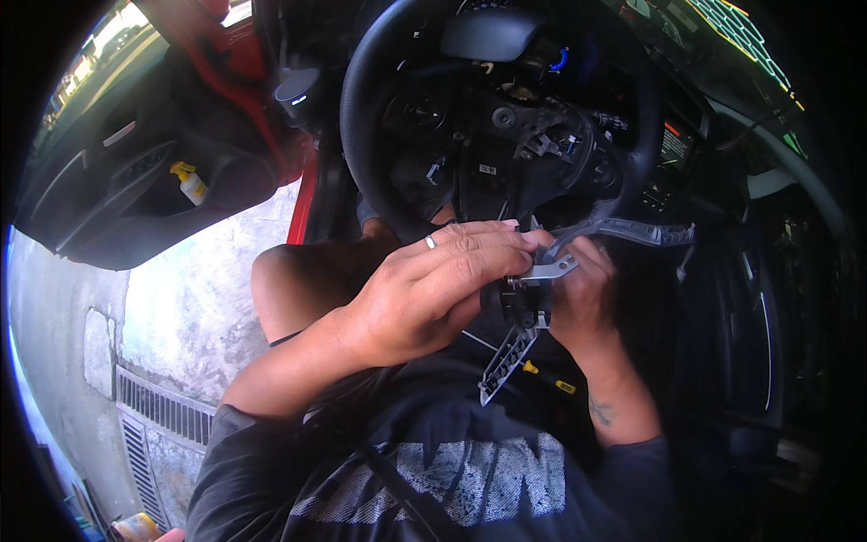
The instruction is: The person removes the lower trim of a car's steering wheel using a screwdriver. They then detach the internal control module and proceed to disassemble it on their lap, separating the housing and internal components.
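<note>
Above my lap I hold a steering wheel trim piece point(643, 233), grey and black with ribbed arms. One arm reaches out to the right, another hangs down toward my shirt. My left hand point(429, 285), with a ring on one finger, is closed on its left side, fingertips at a light grey bracket-like part. On the other side, my right hand point(582, 285) wraps round the piece; some of its fingers are hidden behind it. Just beyond stands the steering wheel point(357, 117), its middle uncovered, with bare metal point(506, 117) and wiring showing.
A tool with yellow handle parts point(564, 387) lies by my lap below the trim. At left, the open car door point(99, 199) holds a yellow-topped spray bottle point(190, 183) in its pocket. Concrete floor with a metal drain grate point(163, 402) shows beneath. A lit screen point(675, 144) is at right.
</note>
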A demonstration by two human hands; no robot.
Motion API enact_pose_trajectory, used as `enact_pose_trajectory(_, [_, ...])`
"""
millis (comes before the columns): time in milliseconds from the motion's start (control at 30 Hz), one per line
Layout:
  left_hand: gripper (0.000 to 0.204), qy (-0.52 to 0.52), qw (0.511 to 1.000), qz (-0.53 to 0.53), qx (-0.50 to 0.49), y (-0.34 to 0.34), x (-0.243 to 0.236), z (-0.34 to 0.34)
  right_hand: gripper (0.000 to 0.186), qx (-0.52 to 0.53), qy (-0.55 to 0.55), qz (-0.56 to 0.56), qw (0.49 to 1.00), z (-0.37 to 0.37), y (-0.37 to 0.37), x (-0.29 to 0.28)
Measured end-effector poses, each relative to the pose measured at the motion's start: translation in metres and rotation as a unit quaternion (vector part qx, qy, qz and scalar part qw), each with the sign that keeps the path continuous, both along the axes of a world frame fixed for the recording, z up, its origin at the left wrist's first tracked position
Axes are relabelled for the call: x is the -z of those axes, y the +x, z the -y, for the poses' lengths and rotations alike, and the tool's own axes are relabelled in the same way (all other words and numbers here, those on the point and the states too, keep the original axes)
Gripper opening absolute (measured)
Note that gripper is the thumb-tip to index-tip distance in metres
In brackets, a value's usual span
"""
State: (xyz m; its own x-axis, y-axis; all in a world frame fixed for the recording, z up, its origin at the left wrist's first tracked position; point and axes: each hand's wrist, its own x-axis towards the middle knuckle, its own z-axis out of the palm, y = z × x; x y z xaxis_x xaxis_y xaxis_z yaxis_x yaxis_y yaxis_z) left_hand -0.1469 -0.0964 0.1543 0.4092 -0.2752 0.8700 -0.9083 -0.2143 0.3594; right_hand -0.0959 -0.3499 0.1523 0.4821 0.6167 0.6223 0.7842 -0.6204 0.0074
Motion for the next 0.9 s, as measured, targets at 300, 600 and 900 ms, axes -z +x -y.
enact_pose_trajectory(300, [0.051, 0.002, 1.000, -0.012, 0.015, -0.002, 0.005, 0.004, 0.028, 0.005, 0.009, 0.009, 1.000, 0.000, 0.001, -0.002])
enact_pose_trajectory(600, [0.054, -0.090, 0.979, -0.116, 0.140, -0.022, 0.014, 0.014, 0.031, -0.012, 0.048, 0.069, 0.996, 0.004, 0.010, 0.001])
enact_pose_trajectory(900, [0.042, -0.213, 0.925, -0.221, 0.224, -0.017, 0.031, 0.036, 0.039, 0.011, 0.076, 0.115, 0.990, 0.006, 0.011, 0.008])
